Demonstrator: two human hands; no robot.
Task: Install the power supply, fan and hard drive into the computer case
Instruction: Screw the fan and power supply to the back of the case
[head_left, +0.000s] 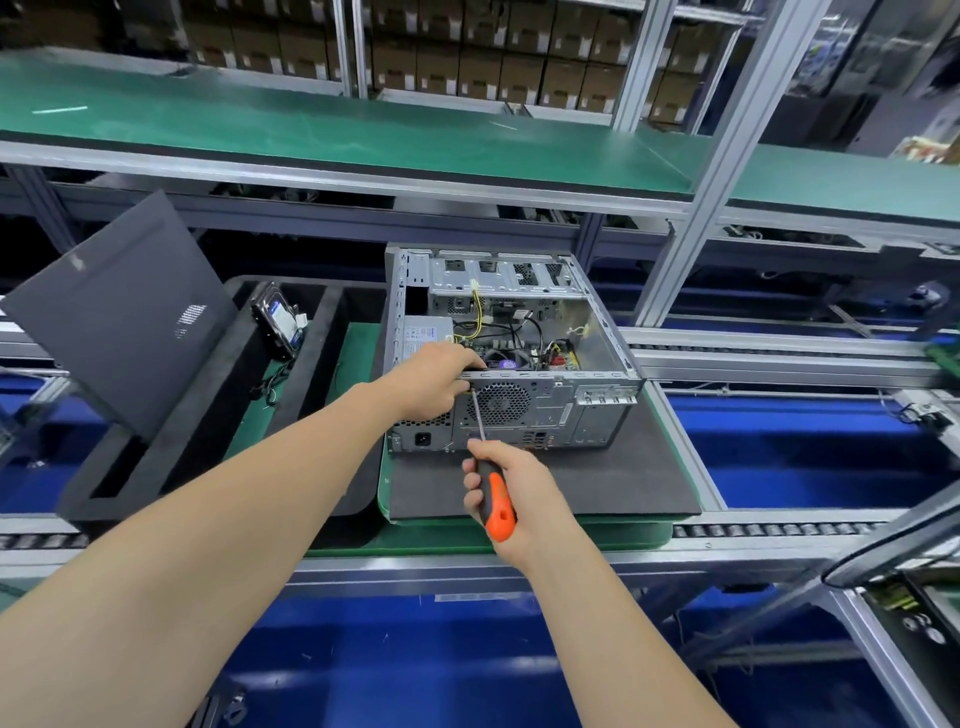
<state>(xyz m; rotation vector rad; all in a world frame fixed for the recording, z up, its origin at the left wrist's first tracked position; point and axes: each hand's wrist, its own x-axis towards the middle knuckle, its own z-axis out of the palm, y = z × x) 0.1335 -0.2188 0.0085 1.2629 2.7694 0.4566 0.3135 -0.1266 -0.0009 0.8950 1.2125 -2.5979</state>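
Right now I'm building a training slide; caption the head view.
Left hand grips the open computer case while the right hand holds a screwdriver against its rear panel, beside the fan grille.

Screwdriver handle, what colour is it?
The screwdriver handle is orange with a black front section, gripped by the right hand; the head view shows it best.

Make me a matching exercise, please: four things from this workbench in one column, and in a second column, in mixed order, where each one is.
1 screwdriver
2 hard drive
3 side panel
4 computer case

A on the black mat
B leaning at the far left
C in the right hand
D in the foam tray slot nearer the case

Pairs: 1-C, 2-D, 3-B, 4-A
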